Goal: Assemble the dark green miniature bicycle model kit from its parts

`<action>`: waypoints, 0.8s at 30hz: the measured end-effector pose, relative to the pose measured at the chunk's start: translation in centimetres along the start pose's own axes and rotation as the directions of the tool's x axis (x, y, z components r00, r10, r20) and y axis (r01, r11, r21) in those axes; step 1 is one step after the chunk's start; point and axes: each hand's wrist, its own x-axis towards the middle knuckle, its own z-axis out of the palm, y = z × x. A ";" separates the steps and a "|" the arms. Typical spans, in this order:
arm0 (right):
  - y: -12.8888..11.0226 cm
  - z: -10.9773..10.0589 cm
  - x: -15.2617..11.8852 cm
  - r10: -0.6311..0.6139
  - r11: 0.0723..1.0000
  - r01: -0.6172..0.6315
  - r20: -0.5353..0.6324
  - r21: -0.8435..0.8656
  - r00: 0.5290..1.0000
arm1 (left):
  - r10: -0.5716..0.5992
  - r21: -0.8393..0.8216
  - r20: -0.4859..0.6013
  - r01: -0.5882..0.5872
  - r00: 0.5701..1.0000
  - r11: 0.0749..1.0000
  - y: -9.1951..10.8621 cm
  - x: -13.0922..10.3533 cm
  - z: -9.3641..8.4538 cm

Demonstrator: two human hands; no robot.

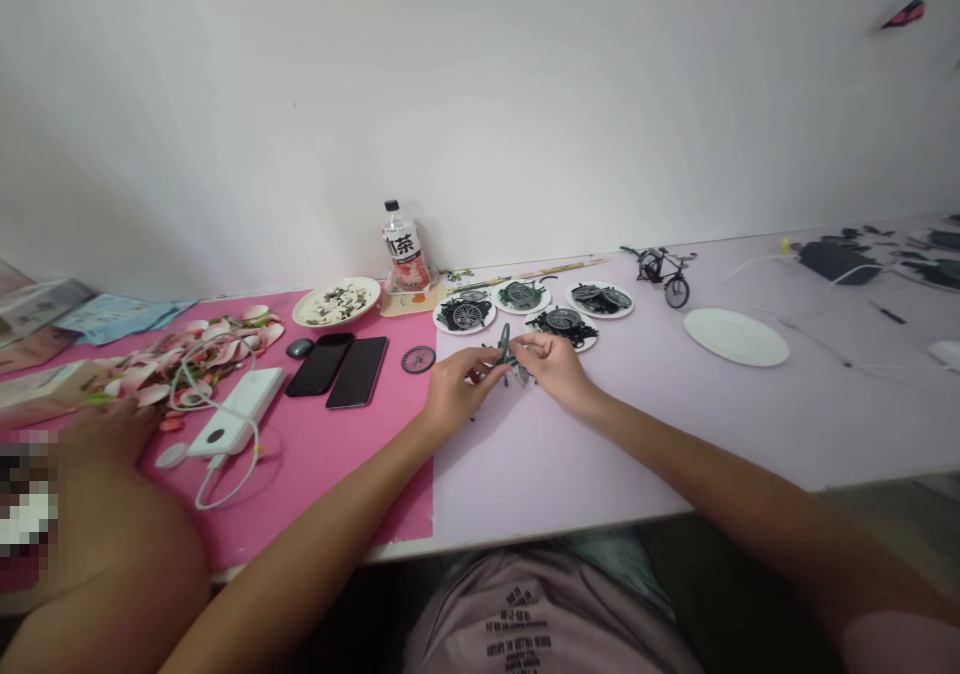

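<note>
My left hand (459, 386) and my right hand (556, 366) meet over the pale part of the table, fingertips closed around a small dark green model bicycle part (505, 335). It stands up between the fingers and looks like a wheel seen nearly edge-on; its lower portion is hidden. Just behind the hands, a white plate (592, 340) carries black wheels and small parts. Similar plates hold black wheels (466, 314), green parts (523, 296) and more dark wheels (600, 299). A loose black wheel (418, 359) lies left of my left hand. An assembled model bicycle (666, 272) stands farther back right.
Two phones (358, 372), a mouse (300, 348) and a white power bank (238, 412) with a cable lie on the pink mat, beside pink petals (217, 346). A drink bottle (406, 249) stands by the wall. A co-worker's arm (127, 514) rests at left. A bare white plate (736, 337) sits right.
</note>
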 end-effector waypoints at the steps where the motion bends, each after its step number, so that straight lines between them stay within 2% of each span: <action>1: -0.1 0.0 -0.1 0.013 1.000 -0.013 -0.001 0.007 1.000 | 0.014 0.006 -0.004 -0.014 1.000 1.000 0.0 0.0 0.0; 12: -0.6 0.0 -0.3 0.121 0.989 -0.122 0.013 0.082 0.993 | 0.047 0.020 0.011 -0.047 0.999 0.999 -0.1 -0.1 0.0; 14: -0.5 0.0 -0.4 0.103 0.992 -0.104 0.017 0.070 0.995 | 0.051 0.012 0.009 -0.051 0.999 0.999 0.0 -0.1 0.0; 16: -0.3 -0.1 -0.4 0.014 1.000 -0.014 -0.008 0.011 1.000 | 0.038 0.014 0.004 -0.038 0.999 0.999 0.0 0.0 0.0; 18: -0.2 -0.2 -0.4 -0.141 0.985 0.136 -0.044 -0.107 0.989 | 0.010 0.013 -0.002 -0.010 1.000 1.000 0.1 0.0 -0.1; 21: 0.2 -0.6 -0.2 -0.363 0.888 0.336 -0.030 -0.315 0.931 | -0.036 -0.010 -0.002 0.036 0.999 0.999 0.3 0.1 -0.2; 24: 0.6 -0.9 0.1 -0.438 0.810 0.408 0.029 -0.422 0.899 | -0.087 -0.049 -0.006 0.086 0.996 0.995 0.6 0.1 -0.2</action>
